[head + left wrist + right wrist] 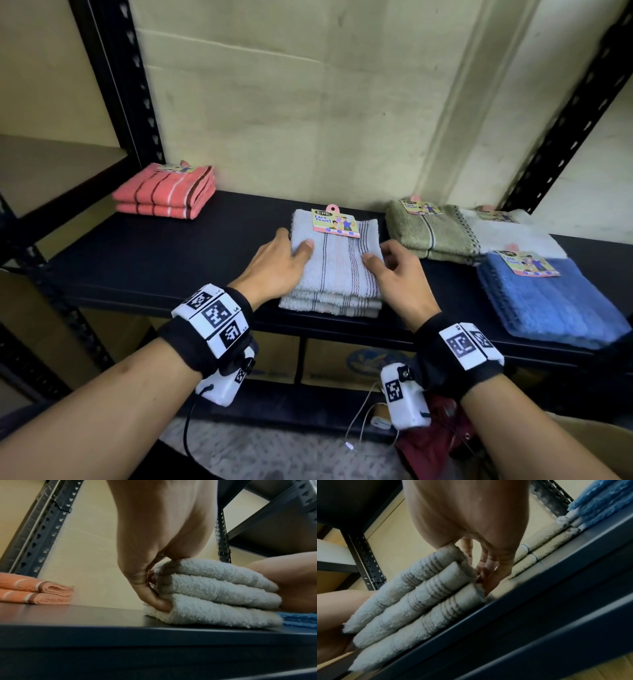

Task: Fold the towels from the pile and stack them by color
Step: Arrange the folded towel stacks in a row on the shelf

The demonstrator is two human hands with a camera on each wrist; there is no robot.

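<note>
A stack of three folded grey striped towels lies mid-shelf on the black shelf, with a paper label on top. My left hand grips its left side: the thumb lies on top and the fingers curl down the edge and tuck in above the bottom towel. My right hand grips the right side, thumb on top, fingers reaching down the edge to the shelf. The stack rests flat on the shelf.
A salmon striped stack sits at the back left. Olive towels, a white towel and a blue towel lie to the right. Perforated black uprights frame the shelf. Cardboard boxes and a red cloth are below.
</note>
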